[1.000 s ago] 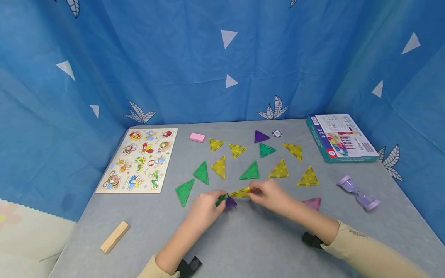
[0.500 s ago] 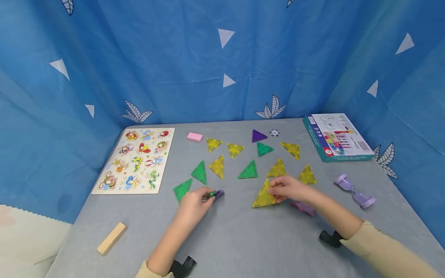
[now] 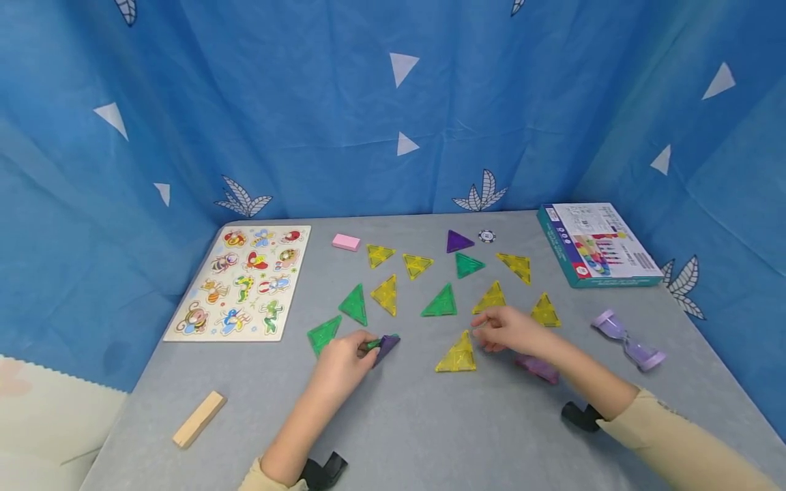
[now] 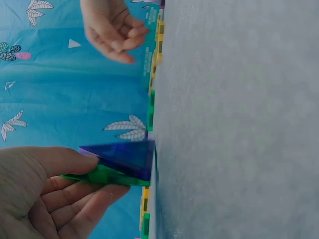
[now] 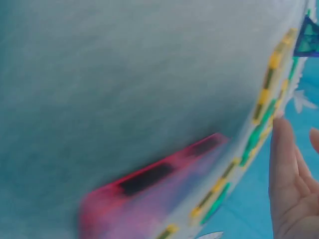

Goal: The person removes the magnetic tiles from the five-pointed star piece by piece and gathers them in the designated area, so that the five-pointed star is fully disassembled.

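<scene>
My left hand (image 3: 344, 365) pinches two triangular magnetic tiles between thumb and fingers. The purple tile (image 4: 127, 155) leans against the green tile (image 4: 107, 175), both tilted up with their edges close to the table. A larger yellow triangular tile (image 3: 458, 356) lies flat in front, between the hands. Just right of it hovers my right hand (image 3: 506, 329), fingers apart with nothing in them. Below that wrist is a pink tile (image 5: 144, 189), partly hidden by the forearm in the head view.
Several loose tiles, such as a green one (image 3: 441, 301) and a yellow one (image 3: 385, 296), lie farther back. An insect puzzle board (image 3: 288, 300), a wooden block (image 3: 199, 419), a pink block (image 3: 346, 242), a purple hourglass (image 3: 628, 339) and a box (image 3: 608, 245) surround them.
My right hand has carried the yellow tile rightward away from the left hand, laid it on the table and let go. The left hand has shifted slightly left with its tiles, the purple one tilting up.
</scene>
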